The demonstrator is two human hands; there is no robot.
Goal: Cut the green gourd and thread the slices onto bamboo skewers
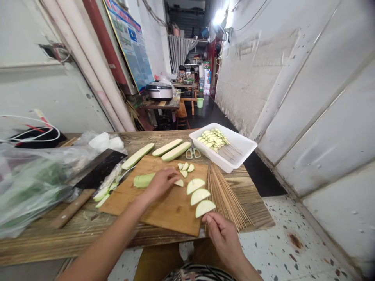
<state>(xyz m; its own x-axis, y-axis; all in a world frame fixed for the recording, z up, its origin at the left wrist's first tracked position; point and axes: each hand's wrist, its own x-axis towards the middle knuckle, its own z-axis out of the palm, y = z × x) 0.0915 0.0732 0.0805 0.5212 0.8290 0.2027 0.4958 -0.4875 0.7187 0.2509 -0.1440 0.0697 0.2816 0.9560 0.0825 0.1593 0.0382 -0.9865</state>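
My right hand (222, 234) pinches the lower end of a thin skewer at the board's right front corner. Three pale green half-round slices (200, 197) sit in a row on that skewer. Over the middle of the wooden cutting board (175, 214), my left hand (161, 181) has its fingers bent close together at a small slice (179, 182); whether they grip it is hard to tell. Beside that hand lies a cut green squash piece (143, 180). Several small slices (184, 169) rest near the board's back edge. Bare skewers (227, 199) lie bundled right of the board.
A white tray (241, 150) of filled skewers stands at the back right. Behind the board are squash halves (175, 151) and scissors (193, 153). A cleaver (98, 169) and plastic bags (38, 183) lie left. A person (183, 74) sits far back.
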